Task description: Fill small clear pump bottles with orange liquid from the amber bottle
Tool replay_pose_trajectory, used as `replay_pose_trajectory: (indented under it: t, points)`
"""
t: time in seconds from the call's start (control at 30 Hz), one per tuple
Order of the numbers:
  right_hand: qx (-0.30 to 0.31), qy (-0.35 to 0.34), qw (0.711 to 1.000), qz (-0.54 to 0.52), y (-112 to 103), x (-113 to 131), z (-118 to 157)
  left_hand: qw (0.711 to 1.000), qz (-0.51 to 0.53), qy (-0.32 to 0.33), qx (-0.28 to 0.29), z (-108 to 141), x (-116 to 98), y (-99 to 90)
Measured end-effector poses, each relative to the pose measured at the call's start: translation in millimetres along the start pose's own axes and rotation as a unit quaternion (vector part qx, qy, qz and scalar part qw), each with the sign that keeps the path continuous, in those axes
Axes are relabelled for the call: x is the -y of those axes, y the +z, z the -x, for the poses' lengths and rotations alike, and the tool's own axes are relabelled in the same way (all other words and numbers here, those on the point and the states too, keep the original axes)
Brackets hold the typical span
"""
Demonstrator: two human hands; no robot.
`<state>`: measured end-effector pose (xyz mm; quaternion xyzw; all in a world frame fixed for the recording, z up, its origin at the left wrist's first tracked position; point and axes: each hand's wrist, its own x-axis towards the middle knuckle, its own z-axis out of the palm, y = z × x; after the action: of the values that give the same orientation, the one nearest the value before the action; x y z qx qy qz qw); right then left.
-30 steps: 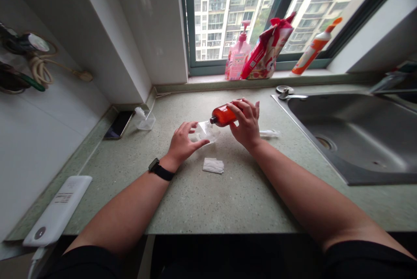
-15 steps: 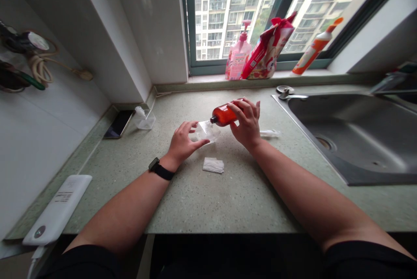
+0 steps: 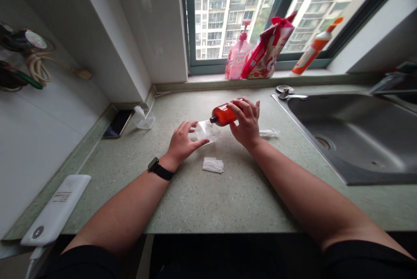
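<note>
Hands work apart over a countertop [image 3: 247, 196]: the right hand [image 3: 246, 123] clamps a tilted red-orange bottle [image 3: 224, 115], its fingers hiding the base, the dark neck above a clear container [image 3: 206, 133]. Spread wide, the left hand [image 3: 183, 141] spans the container's sides; its contents are hard to make out. Behind the right wrist, a whitish object [image 3: 270, 133] is partly hidden.

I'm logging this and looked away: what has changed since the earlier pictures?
Nothing visibly moved, was grasped or let go. The right hand still tilts the orange bottle toward the clear container, which the left hand still cups; the white tissue lies as before.
</note>
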<state>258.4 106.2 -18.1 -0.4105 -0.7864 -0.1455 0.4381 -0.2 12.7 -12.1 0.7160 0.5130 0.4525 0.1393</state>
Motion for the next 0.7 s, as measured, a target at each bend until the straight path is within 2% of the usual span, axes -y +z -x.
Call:
replay_pose_trajectory:
  t: [0.7]
  points:
    - [0.001, 0.010, 1.000, 0.004, -1.5, 2.3, 0.1, 1.000, 0.009, -0.005, 0.007, -0.4, 1.1, 0.1]
